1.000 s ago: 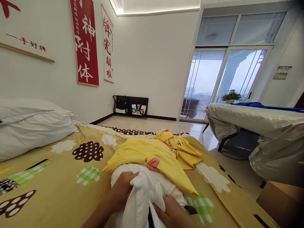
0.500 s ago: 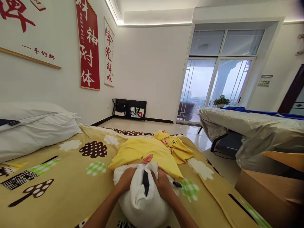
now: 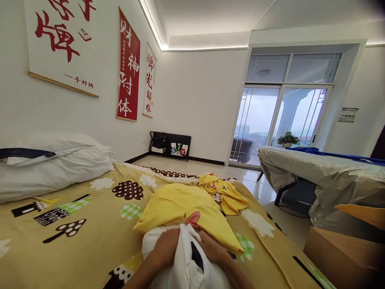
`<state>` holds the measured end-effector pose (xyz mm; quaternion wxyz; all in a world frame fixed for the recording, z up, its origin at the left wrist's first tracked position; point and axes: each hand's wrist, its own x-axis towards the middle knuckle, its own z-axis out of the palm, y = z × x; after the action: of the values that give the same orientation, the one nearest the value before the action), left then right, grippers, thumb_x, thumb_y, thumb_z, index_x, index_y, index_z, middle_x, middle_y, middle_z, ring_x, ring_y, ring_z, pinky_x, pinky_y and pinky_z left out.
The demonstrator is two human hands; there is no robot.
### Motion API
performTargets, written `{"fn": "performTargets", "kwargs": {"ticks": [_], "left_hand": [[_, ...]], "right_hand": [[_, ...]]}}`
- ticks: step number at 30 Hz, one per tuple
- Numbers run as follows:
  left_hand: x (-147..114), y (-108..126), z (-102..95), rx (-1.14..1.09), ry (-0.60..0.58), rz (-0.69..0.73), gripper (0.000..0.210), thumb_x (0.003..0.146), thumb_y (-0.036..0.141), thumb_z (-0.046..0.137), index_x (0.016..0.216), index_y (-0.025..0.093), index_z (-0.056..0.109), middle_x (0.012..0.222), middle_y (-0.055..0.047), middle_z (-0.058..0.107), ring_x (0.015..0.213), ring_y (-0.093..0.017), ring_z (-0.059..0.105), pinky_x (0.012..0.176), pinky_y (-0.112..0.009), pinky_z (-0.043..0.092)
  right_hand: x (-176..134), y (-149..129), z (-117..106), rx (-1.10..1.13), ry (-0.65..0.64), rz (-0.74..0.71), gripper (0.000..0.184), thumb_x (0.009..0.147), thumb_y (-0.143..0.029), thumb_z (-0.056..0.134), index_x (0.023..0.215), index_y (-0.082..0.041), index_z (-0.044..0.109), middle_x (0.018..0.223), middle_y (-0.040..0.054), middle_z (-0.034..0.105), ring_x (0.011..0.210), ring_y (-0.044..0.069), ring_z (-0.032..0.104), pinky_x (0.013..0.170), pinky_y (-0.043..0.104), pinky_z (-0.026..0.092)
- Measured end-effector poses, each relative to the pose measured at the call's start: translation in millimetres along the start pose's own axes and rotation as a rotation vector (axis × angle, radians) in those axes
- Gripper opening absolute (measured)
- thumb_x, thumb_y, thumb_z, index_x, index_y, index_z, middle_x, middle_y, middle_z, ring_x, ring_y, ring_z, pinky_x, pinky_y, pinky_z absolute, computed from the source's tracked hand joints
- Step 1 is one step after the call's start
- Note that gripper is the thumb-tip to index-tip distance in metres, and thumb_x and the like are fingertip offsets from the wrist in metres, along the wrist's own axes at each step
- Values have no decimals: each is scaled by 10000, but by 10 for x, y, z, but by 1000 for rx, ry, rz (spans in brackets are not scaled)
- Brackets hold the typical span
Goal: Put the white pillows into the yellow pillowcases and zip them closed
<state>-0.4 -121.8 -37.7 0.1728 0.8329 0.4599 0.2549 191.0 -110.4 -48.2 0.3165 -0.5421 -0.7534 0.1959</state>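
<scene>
White pillow (image 3: 185, 277), creased, dark patch (image 3: 197, 257) between folds, fingers (image 3: 207, 240) clenched on both sides

pillow (image 3: 176, 204) on bed (image 3: 90, 261) — box (image 3: 337, 251) at right

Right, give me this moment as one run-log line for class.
left hand: gripping white pillow; right hand: gripping same pillow; yellow cover: over its far end; sheet: underneath

Covered and cropped
The near pillow (image 3: 180, 265), cut off below, hides fingertips of the left hand (image 3: 167, 244) and right hand (image 3: 212, 245); the left scroll (image 3: 60, 44) and right box (image 3: 339, 253) are cropped; the far notice (image 3: 348, 114) is illegibly small.
</scene>
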Motion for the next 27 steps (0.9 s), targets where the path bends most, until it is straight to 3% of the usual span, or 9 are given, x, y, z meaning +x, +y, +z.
{"fn": "performTargets", "kwargs": {"ticks": [3, 7, 10, 12, 14, 18, 21, 24, 27], "left_hand": [[-74, -64, 80, -127, 66, -40, 269, 823, 282, 414, 927, 203, 649, 974, -121, 692, 874, -275, 619, 809, -389, 456], [-24, 32, 62, -580, 522, -53, 218, 860, 372, 398, 886, 199, 528, 855, -59, 619, 811, -198, 576, 745, -298, 464], [63, 55, 158, -683, 640, 84, 449, 926, 510, 220, 899, 189, 533, 857, -70, 591, 809, -197, 555, 759, -315, 447], [106, 29, 243, -637, 604, 168, 524, 900, 594, 248, 1010, 174, 542, 959, -93, 595, 850, -210, 547, 787, -334, 437], [137, 2, 298, -559, 513, 141, 521, 854, 609, 385, 1081, 161, 525, 993, -100, 592, 859, -217, 546, 794, -341, 430], [176, 6, 275, -397, 234, -47, 372, 832, 529, 465, 878, 174, 566, 839, -66, 617, 812, -219, 554, 777, -332, 402], [176, 29, 241, -349, 83, -64, 321, 829, 478, 466, 764, 183, 575, 822, -50, 636, 806, -209, 544, 764, -312, 387], [144, 25, 265, -383, 31, -62, 289, 827, 424, 462, 718, 181, 574, 764, -26, 618, 775, -188, 524, 738, -285, 389], [139, 22, 274, -406, 64, -95, 277, 827, 390, 452, 715, 175, 584, 766, -30, 612, 792, -189, 522, 759, -291, 399]], "right_hand": [[25, 76, 142, -26, -82, 37, 461, 787, -643, 480, 612, -222, 548, 624, 3, 619, 609, 166, 530, 597, 292, 448], [24, 54, 129, -3, -117, 46, 464, 784, -656, 484, 639, -225, 571, 660, 15, 640, 648, 179, 553, 630, 306, 453], [-46, 49, 119, 57, -167, 76, 516, 832, -661, 401, 827, -203, 638, 866, 64, 685, 828, 223, 600, 775, 362, 467], [-102, 78, 148, 126, -161, 103, 561, 852, -658, 358, 958, -183, 638, 995, 90, 671, 966, 242, 589, 877, 386, 446], [-140, 124, 191, 156, -128, 108, 588, 857, -659, 335, 980, -167, 632, 1014, 104, 658, 1005, 247, 577, 920, 393, 430], [-158, 201, 259, 102, -136, 64, 577, 864, -641, 321, 888, -164, 644, 945, 110, 659, 924, 245, 596, 891, 407, 452], [-184, 218, 262, 119, -117, 36, 533, 872, -595, 363, 951, -166, 669, 989, 114, 677, 961, 249, 607, 903, 416, 460], [-242, 184, 191, 130, 12, -70, 456, 870, -549, 439, 1006, -181, 672, 1009, 102, 697, 963, 245, 624, 870, 397, 492], [-352, 80, 56, 16, 231, -250, 328, 895, -459, 469, 889, -187, 651, 866, 79, 700, 803, 208, 647, 720, 325, 529]]}}
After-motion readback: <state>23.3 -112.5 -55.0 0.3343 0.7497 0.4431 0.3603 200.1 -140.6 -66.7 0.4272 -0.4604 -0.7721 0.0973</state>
